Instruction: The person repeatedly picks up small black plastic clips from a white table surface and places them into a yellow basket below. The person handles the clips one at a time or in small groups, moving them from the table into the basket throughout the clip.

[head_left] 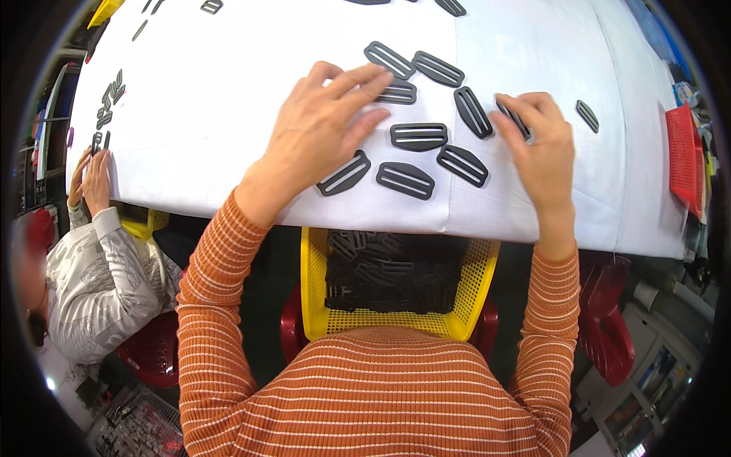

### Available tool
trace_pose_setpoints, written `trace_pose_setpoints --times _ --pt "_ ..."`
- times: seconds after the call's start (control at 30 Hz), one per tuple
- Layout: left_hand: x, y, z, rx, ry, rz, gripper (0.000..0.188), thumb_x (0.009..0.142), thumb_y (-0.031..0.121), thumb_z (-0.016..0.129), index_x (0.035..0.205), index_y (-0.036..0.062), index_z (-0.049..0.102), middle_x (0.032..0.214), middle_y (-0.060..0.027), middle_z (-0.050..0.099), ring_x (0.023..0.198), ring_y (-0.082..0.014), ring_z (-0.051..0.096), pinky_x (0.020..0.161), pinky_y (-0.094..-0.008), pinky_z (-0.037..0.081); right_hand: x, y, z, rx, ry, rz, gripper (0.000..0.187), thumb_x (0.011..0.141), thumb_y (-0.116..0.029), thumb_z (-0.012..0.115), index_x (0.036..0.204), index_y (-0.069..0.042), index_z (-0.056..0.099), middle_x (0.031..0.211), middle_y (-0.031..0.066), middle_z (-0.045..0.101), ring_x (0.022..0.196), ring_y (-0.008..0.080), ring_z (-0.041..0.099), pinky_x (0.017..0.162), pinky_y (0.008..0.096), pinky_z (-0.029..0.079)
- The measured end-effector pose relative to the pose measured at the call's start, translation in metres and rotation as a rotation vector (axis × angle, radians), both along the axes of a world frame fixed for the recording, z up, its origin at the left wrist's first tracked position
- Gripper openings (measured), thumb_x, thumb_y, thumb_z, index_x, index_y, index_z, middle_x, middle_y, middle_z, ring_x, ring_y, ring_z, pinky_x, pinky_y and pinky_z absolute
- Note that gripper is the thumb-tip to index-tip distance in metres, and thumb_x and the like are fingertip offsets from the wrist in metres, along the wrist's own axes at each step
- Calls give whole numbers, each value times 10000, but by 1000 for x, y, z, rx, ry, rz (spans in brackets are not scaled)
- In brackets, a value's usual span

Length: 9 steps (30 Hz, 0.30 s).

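Observation:
Several black plastic slide buckles, flat with long slots, lie spread on the white-covered table before me. My left hand [324,114] is open, thumb apart, its fingertips over an upper slide buckle [390,59] and the edge of the one just below [399,92]. Whether they touch cannot be made out. A slide buckle [515,120] is pinched between the thumb and fingers of my right hand [542,137], partly hidden by them. Between my hands lie more, among them a middle slide buckle [419,137] and a tilted slide buckle [474,113].
At my lap, below the table edge, a yellow basket [312,286] holds a heap of black buckles. A red basket [685,156] stands at the table's right end. To the left a co-worker in a pale sweater [106,282] handles small black pieces.

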<state>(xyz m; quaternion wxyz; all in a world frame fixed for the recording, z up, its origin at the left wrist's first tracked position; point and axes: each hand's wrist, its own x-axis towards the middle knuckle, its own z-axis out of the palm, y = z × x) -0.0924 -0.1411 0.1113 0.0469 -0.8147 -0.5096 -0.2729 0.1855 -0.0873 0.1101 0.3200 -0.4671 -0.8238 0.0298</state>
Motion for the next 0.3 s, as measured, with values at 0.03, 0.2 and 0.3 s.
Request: trace_pose_setpoints --times 0.03,0.2,0.3 --pt "3 -1 -5 -3 32 -16 293 873 142 690 1159 83 722 1205 -36 677 948 -238 578 822 -334 518 -7 -4 -4 -7 -18 36 210 818 -263 763 954 -103 764 932 22 647 865 179 593 757 354 402" --pt "-7 -14 -3 -24 3 -101 255 857 149 714 1104 90 737 1144 -25 690 901 -234 578 808 -328 516 -13 -22 -5 30 -57 139 209 811 -236 771 969 -99 758 949 12 654 872 176 582 795 369 409" --pt "-7 11 2 115 23 -62 232 852 145 717 1079 108 751 1133 -48 698 900 -229 586 814 -331 520 -25 1 -4 61 69 195 192 818 -231 767 972 -115 763 958 2 659 881 186 582 895 425 415"
